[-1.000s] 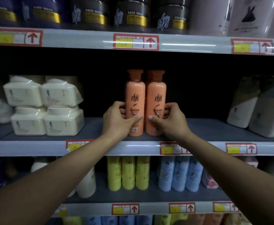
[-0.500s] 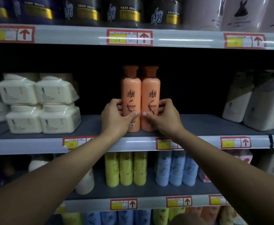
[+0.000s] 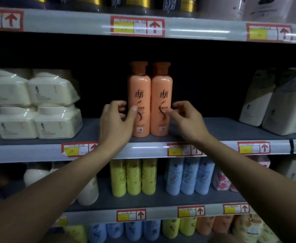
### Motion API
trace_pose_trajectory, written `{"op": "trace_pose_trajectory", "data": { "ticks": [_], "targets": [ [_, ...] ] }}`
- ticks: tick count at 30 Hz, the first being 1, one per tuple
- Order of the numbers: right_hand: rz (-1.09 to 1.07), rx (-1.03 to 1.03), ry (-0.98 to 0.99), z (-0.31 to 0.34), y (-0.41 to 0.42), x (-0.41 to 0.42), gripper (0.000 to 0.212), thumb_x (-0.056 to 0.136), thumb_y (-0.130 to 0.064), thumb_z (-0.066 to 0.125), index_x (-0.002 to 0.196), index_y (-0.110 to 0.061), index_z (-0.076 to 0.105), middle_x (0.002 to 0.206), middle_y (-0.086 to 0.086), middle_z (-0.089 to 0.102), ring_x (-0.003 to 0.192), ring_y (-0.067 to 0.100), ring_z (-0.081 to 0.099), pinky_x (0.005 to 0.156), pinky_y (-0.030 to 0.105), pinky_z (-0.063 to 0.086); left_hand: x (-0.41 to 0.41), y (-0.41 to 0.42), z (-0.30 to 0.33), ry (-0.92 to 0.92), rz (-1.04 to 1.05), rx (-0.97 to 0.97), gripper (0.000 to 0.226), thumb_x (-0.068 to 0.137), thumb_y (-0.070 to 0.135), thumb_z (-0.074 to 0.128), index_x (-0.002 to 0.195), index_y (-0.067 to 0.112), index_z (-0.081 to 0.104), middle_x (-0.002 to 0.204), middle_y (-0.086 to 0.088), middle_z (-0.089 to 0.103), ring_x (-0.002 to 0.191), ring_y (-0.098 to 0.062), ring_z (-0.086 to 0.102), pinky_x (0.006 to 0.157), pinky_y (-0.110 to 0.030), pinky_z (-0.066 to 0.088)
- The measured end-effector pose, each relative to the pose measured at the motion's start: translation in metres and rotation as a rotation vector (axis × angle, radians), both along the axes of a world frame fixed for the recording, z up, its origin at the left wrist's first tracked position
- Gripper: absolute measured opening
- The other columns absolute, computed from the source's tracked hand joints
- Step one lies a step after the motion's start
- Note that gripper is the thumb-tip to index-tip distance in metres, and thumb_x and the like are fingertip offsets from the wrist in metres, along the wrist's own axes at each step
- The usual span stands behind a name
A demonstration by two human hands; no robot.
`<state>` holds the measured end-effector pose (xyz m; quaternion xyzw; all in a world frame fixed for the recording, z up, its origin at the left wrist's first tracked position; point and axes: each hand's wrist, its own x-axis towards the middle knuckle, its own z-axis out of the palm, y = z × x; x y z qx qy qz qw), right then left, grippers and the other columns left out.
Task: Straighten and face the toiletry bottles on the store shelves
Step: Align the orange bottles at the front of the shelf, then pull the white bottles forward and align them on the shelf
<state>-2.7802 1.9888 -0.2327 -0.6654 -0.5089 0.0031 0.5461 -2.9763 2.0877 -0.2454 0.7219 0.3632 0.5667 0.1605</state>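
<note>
Flanking two orange bottles (image 3: 149,100) nr shelf edge (image 3: 143,149): both hands, left (image 3: 116,123) & right (image 3: 187,123), open.

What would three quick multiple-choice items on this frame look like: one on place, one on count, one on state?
1. Where do the orange bottles stand?
A. top shelf
B. middle shelf, at its front edge
C. bottom shelf

2. How many yellow bottles stand side by side on the shelf just below?
A. one
B. three
C. five

3. How do the hands stand to the orange bottles?
A. both clamped round them
B. both loosened, fingers spread
C. both down at the person's sides

Answers:
1 B: the orange bottles stand upright and touching on the middle shelf, near its front lip.
2 B: three yellow bottles show in a row below.
3 B: the left hand has only its thumb on the left bottle, and the right hand has its fingers spread beside the right one.
</note>
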Motion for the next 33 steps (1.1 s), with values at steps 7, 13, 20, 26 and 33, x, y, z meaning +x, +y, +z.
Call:
{"op": "trace_pose_trajectory", "data": {
  "ticks": [7,13,20,26,33],
  "targets": [
    [-0.141,0.112,-0.067,-0.015,-0.022,0.047,0.007,0.093,-0.023,0.066,0.096,-0.027,0.07,0.086,-0.011,0.071,0.083,0.012,0.069,0.088,0.043,0.058,0.004,-0.035,-0.015,-0.11,-0.091,0.27,0.014,0.089,0.002,0.063,0.101,0.01,0.062,0.101,-0.004,0.058,0.084,-0.004,0.057,0.075,-0.017,0.044],
    [-0.145,0.159,-0.288,-0.034,-0.035,0.085,0.01,0.091,-0.02,0.063,0.088,-0.019,0.073,0.087,-0.004,0.072,0.081,0.01,0.066,0.079,0.038,0.054,0.06,-0.064,-0.025,-0.009,-0.258,0.342,0.011,0.084,-0.003,0.062,0.091,0.006,0.062,0.088,-0.005,0.062,0.077,-0.017,0.059,0.068,-0.025,0.046],
    [-0.198,0.172,-0.54,-0.035,-0.05,0.123,0.016,0.092,-0.022,0.058,0.09,-0.012,0.071,0.086,0.005,0.07,0.079,0.023,0.066,0.072,0.05,0.052,0.121,-0.07,-0.021,0.311,-0.387,0.442,0.006,0.087,0.002,0.063,0.084,0.008,0.064,0.078,0.001,0.054,0.065,-0.006,0.049,0.064,-0.018,0.038],
    [-0.237,0.129,-0.672,-0.033,-0.041,0.146,0.019,0.093,-0.025,0.054,0.093,-0.012,0.069,0.087,0.008,0.068,0.08,0.031,0.065,0.072,0.051,0.051,0.141,-0.062,-0.027,0.301,-0.263,0.477,0.006,0.087,0.002,0.062,0.083,0.006,0.064,0.078,0.001,0.051,0.063,-0.011,0.044,0.062,-0.024,0.038],
    [-0.291,0.052,-0.724,-0.038,-0.04,0.138,0.028,0.092,-0.036,0.047,0.093,-0.014,0.064,0.09,0.012,0.069,0.083,0.042,0.065,0.068,0.048,0.051,0.15,-0.063,-0.038,0.376,-0.12,0.533,0.003,0.084,0.006,0.057,0.085,0.006,0.06,0.082,-0.009,0.053,0.067,-0.028,0.052,0.063,-0.049,0.044]
  ]
}}
